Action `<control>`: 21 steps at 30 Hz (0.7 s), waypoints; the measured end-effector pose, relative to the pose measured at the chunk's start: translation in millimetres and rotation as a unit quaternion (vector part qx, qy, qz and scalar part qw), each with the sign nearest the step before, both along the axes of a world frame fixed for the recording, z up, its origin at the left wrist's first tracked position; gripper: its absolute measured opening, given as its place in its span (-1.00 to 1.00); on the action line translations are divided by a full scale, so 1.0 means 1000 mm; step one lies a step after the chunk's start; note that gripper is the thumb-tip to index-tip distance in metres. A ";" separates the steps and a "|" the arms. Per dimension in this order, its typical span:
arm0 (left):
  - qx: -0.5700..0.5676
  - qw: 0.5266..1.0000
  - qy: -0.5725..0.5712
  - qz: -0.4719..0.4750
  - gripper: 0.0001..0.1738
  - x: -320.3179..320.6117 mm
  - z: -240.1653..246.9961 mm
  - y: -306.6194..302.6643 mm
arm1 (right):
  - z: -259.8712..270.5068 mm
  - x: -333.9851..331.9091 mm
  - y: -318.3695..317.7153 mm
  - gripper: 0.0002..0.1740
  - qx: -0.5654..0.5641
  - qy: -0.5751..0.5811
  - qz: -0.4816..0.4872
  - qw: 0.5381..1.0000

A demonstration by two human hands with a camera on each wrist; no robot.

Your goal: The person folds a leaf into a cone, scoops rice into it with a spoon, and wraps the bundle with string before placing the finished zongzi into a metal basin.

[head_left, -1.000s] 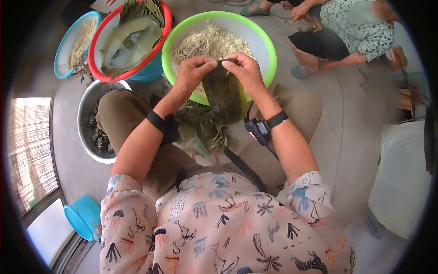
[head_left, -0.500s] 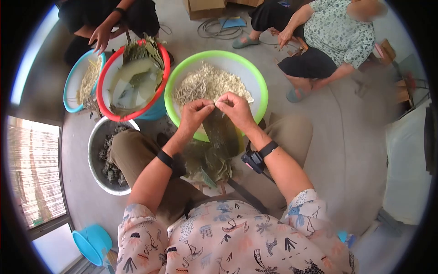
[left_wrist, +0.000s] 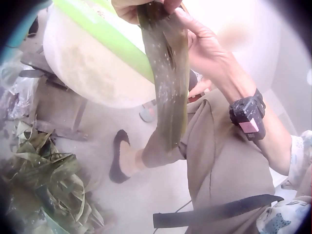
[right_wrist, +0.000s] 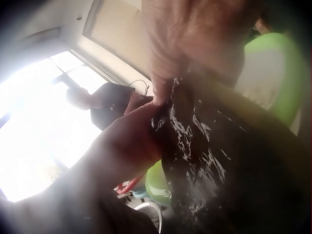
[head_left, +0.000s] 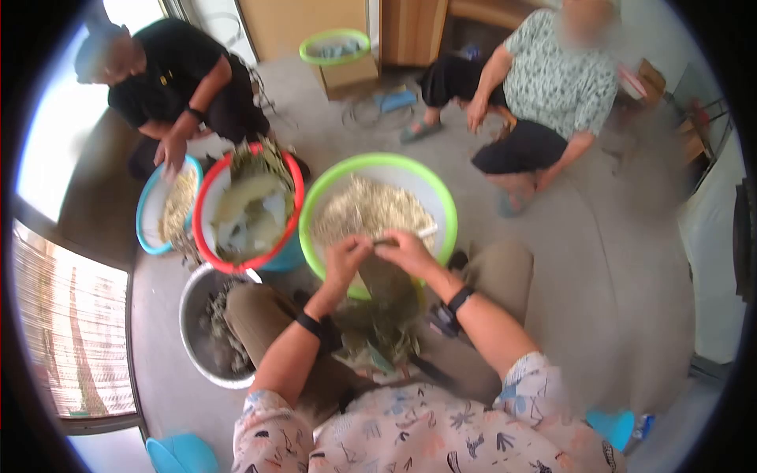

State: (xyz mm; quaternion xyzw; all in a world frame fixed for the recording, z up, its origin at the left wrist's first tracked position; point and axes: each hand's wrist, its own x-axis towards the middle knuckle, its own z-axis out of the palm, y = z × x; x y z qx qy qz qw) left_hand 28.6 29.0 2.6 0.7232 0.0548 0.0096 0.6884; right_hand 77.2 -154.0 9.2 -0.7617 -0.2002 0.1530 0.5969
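Dark wet leaves [left_wrist: 168, 83] hang down between the two hands, held at their top edge. My left hand [head_left: 345, 262] pinches that edge from the left, and my right hand [head_left: 410, 254] pinches it from the right, the fingers close together. Behind and below the hands is a green-rimmed basin [head_left: 448, 206] with pale grain [head_left: 378, 201] and thin strands in it. In the right wrist view the leaf surface [right_wrist: 200, 161] looks shiny and dark, close to the camera. Loose leaves [left_wrist: 53, 175] lie in a pile below.
A red-rimmed basin [head_left: 201, 236] holds leaves and cloudy liquid, beside a blue basin [head_left: 142, 225] of strands. A metal bowl [head_left: 189, 339] with dark wrapped bundles stands near the left knee. Two seated people [head_left: 185, 75] [head_left: 552, 87] are across the floor.
The head view has tilted up, bringing in more of the room and both people. The hands still pinch the hanging leaves, their fingertips near each other.
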 end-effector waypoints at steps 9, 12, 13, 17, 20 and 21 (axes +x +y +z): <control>0.010 0.992 -0.122 -0.022 -0.26 0.012 0.139 0.001 | -0.011 0.003 -0.010 -0.64 -0.012 0.018 -0.022 1.000; 0.042 0.982 -0.179 -0.040 -0.15 0.006 0.216 -0.021 | 0.002 -0.002 -0.013 -0.63 -0.008 0.027 -0.022 0.999; 0.032 0.977 -0.206 -0.053 -0.13 0.004 0.234 -0.028 | 0.006 -0.004 -0.014 -0.63 -0.002 0.019 -0.018 1.000; 0.016 0.969 -0.240 -0.064 -0.08 -0.008 0.286 -0.054 | 0.008 -0.006 -0.017 -0.64 -0.003 0.028 -0.007 1.000; 0.016 0.961 -0.263 -0.088 -0.06 -0.011 0.306 -0.069 | -0.019 0.002 -0.016 -0.66 0.020 0.056 0.000 0.998; 0.009 0.954 -0.282 -0.104 -0.05 -0.013 0.312 -0.073 | -0.021 0.001 -0.015 -0.66 0.032 0.050 0.005 0.998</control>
